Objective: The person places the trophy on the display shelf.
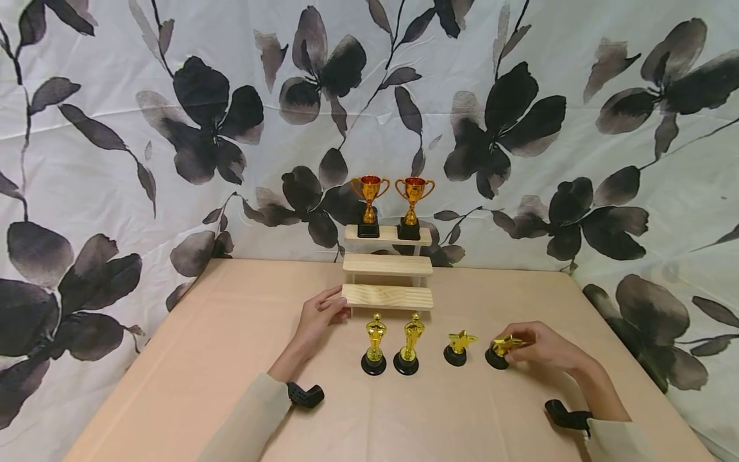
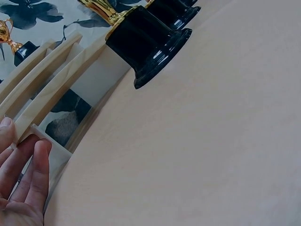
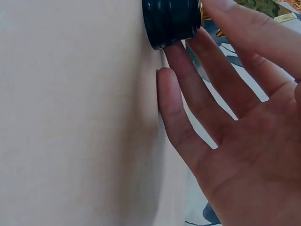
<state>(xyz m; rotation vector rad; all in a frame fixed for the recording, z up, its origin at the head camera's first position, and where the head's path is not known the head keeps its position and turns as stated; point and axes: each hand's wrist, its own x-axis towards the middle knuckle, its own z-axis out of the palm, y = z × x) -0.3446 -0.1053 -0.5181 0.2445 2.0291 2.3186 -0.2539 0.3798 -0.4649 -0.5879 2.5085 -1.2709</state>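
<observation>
My left hand [image 1: 317, 319] holds the left end of the bottom step of a three-tier wooden display stand [image 1: 387, 296]; in the left wrist view the thumb lies on top and the fingers [image 2: 40, 162] beneath. My right hand [image 1: 545, 346] pinches the gold top of a star trophy [image 1: 498, 357] at the right. Its black base [image 3: 170, 21] appears at the top of the right wrist view, close to the tabletop. A second star trophy [image 1: 456, 355] stands just left of it. Two gold figure trophies [image 1: 374, 364] [image 1: 407, 366] stand upright in front of the stand.
Two gold-orange cup trophies [image 1: 368, 229] [image 1: 409, 230] with black bases stand on the top tier. A peach cloth covers the table [image 1: 173, 385]. Behind it hangs a white floral curtain [image 1: 404, 141]. Black straps with small devices [image 1: 306, 395] sit on both wrists.
</observation>
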